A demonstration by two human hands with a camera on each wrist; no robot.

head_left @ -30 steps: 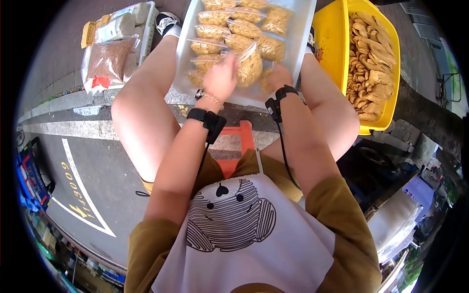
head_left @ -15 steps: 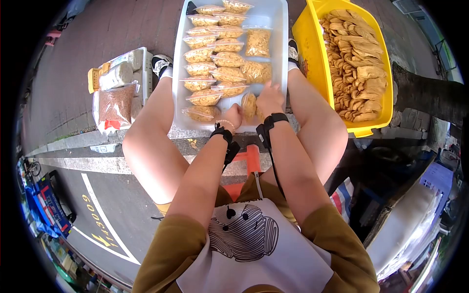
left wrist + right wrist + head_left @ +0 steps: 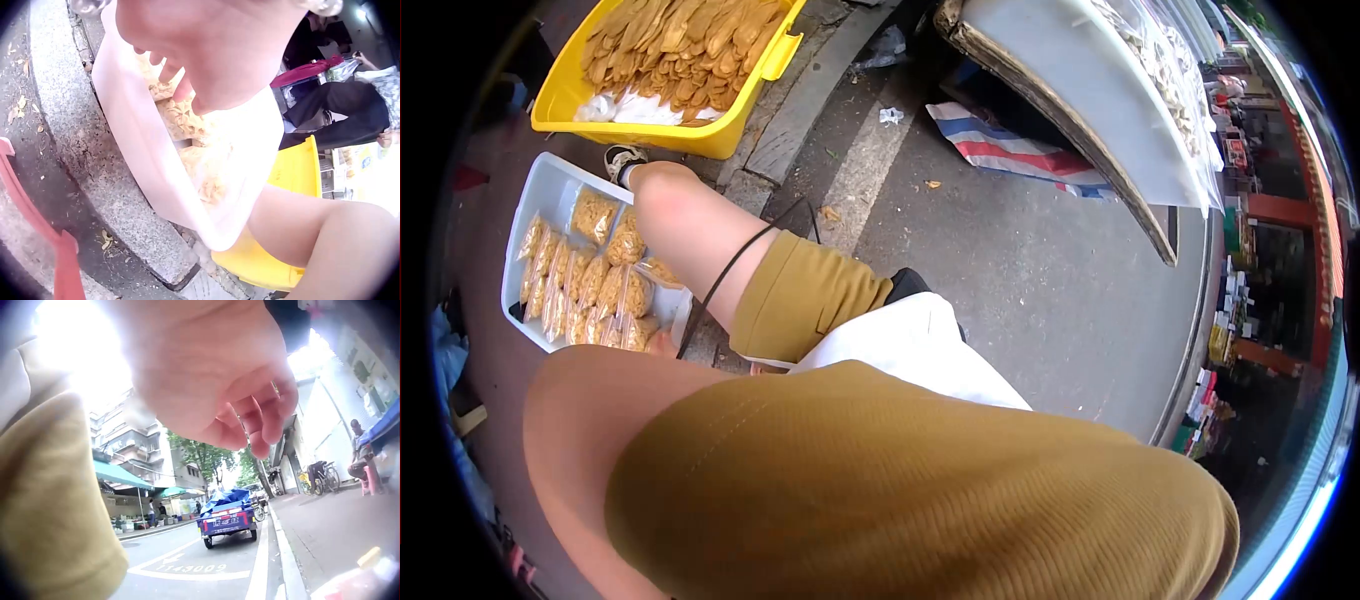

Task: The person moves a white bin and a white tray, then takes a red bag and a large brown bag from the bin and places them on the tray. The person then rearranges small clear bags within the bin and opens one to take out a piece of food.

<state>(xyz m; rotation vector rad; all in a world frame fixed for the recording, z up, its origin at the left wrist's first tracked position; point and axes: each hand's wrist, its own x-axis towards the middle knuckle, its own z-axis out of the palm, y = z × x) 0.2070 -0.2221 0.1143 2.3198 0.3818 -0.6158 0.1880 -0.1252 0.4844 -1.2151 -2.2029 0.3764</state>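
A white tub (image 3: 530, 198) full of zip bags (image 3: 593, 215) of golden crisp pieces lies at the left of the head view. My left hand (image 3: 212, 50) hangs over this tub in the left wrist view, its fingers (image 3: 170, 70) loosely bent above the bags and nothing visible in them. Only a bit of that hand shows in the head view, at the tub's near end. My right hand (image 3: 212, 387) is lifted away from the tub, fingers loosely curled around nothing. A brown sleeve (image 3: 920, 480) covers the foreground of the head view, where the right hand is hidden.
Beyond the white tub stands a yellow tub (image 3: 730, 130) of flat brown slices (image 3: 690, 50). A wood-edged board (image 3: 1050, 80) with a striped bag (image 3: 1020, 150) below it is at upper right. The right wrist view shows a blue cargo tricycle (image 3: 228, 522) and a seated person (image 3: 359, 450).
The head view has swung to the person's right, shifting both tubs leftward. Both hands were at the bags in the tub; the right hand has since left it and the left stays over it.
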